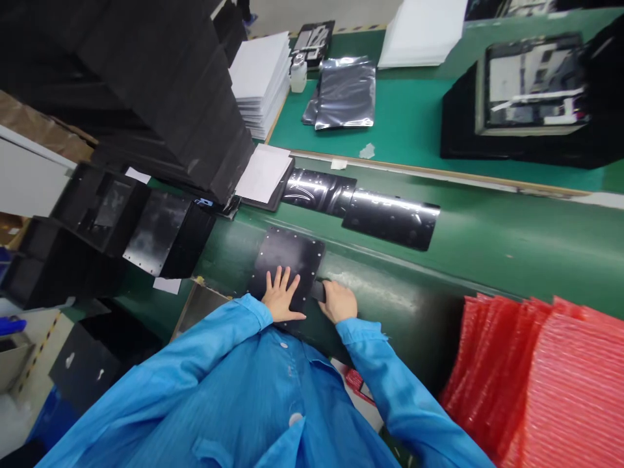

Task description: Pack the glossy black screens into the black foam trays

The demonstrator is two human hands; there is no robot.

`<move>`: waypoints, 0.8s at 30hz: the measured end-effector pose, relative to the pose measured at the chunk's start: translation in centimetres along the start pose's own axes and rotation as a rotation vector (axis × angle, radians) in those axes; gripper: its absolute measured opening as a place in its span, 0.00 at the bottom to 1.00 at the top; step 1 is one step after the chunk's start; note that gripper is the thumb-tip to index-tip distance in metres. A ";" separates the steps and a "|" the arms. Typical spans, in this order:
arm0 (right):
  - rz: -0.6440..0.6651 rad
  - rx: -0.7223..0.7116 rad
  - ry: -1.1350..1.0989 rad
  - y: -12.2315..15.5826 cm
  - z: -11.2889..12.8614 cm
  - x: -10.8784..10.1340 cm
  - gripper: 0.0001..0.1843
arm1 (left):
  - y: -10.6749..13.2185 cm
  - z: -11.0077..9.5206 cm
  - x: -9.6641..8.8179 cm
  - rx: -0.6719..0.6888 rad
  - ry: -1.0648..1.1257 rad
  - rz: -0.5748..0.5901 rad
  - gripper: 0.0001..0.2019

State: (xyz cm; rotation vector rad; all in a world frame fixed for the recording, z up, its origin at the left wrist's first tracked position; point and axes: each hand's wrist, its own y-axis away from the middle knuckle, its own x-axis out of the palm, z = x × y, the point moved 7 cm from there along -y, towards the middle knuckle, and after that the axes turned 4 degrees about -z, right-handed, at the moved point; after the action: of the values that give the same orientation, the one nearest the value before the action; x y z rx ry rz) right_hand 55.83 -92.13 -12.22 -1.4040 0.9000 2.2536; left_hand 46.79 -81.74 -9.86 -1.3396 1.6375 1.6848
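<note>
A black flat panel (292, 250) with small light dots along its edges lies on the green bench in front of me. My left hand (281, 299) rests on it, palm down, with fingers spread. At the panel's right edge, my right hand (338, 301) is closed around a dark, flat, strip-like piece (318, 290). That piece meets the panel's side; whether it is joined to the panel I cannot tell. Beyond the panel lie two glossy black sheets, a left one (319, 192) and a right one (391, 218), slightly overlapping.
Red bubble-wrap bags (575, 383) are piled at the right. A tall black stack (160, 84) rises at the left, near black boxes (156, 231). White sheets (260, 65), silvery bags (346, 94), a small bottle (298, 73) and an opened device (533, 84) stand farther back.
</note>
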 end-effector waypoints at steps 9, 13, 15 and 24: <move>-0.180 -0.051 -0.053 1.6 -1.3 -1.4 0.31 | 2.3 0.3 -4.4 -0.212 0.444 -0.147 0.50; -0.163 -0.083 -0.234 4.3 4.0 1.3 0.31 | 4.3 5.8 -8.0 -0.085 0.750 -0.310 0.45; -0.109 0.011 -0.522 4.4 6.3 2.7 0.33 | 4.5 8.7 -8.6 -0.106 0.876 -0.352 0.43; -0.236 0.388 -1.411 -1.5 6.6 0.7 0.33 | 4.3 19.0 -10.1 -0.239 0.704 -0.433 0.33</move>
State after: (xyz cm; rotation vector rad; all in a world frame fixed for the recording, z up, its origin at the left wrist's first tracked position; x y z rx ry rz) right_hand 51.91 -86.69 -11.31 0.3404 0.5134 2.0019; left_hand 41.31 -61.92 -2.26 -2.3997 1.3243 1.2381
